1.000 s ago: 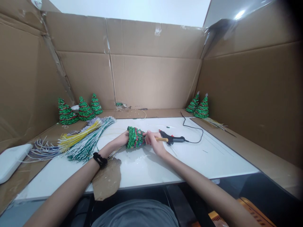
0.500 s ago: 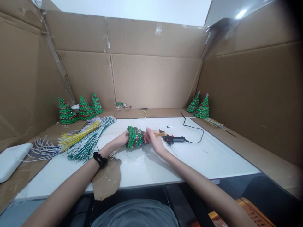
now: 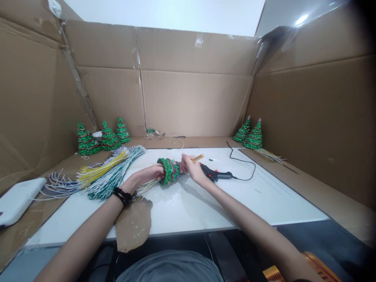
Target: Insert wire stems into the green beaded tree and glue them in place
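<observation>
In the head view I have the green tree [image 3: 171, 172] over the white board [image 3: 190, 213], freshly turned, its open left end showing more, probably for better access. My left hand [image 3: 154, 172] grasps that end; my right hand [image 3: 190, 167] clasps the tan stick [image 3: 198, 158], now tilted higher.

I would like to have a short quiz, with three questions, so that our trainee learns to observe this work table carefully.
1. What does the right hand hold?
A) a bundle of wires
B) a yellowish stick
C) a black cable

2. True or false: the green tree at the left hand is tipped on its side.

3. How many other trees stand beside the right cardboard wall?

Key: 1. B; 2. True; 3. Two.
</observation>
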Motion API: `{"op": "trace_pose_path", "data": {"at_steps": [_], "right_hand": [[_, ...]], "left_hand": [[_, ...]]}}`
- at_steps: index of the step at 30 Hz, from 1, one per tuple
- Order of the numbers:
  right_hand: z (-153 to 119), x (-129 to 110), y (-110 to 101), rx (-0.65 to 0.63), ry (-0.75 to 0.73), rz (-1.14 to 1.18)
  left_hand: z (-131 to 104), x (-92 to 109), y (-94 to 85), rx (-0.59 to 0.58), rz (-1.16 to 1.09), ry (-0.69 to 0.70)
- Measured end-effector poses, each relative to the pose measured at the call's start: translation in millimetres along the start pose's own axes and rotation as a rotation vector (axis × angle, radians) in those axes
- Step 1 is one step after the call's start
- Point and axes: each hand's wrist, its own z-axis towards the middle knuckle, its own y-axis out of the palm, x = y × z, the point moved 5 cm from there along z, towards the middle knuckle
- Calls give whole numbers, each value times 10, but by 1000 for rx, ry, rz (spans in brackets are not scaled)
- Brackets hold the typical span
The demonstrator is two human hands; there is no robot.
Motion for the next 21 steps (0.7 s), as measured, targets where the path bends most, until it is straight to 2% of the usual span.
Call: {"op": "trace_pose_path", "data": {"at_steps": [4, 7, 17, 21], "right_hand": [[51, -5, 5, -38, 49, -7], [61, -3, 15, -23, 69, 3], [-45, 9, 21, 98, 33, 22], [-82, 16, 55, 86, 6, -53]], "left_hand": [[-57, 46, 1, -12, -136, -21], [-80, 53, 4, -5, -153, -40], [-16, -35, -31, -6, 63, -31], [-17, -19, -30, -3, 64, -18]]}}
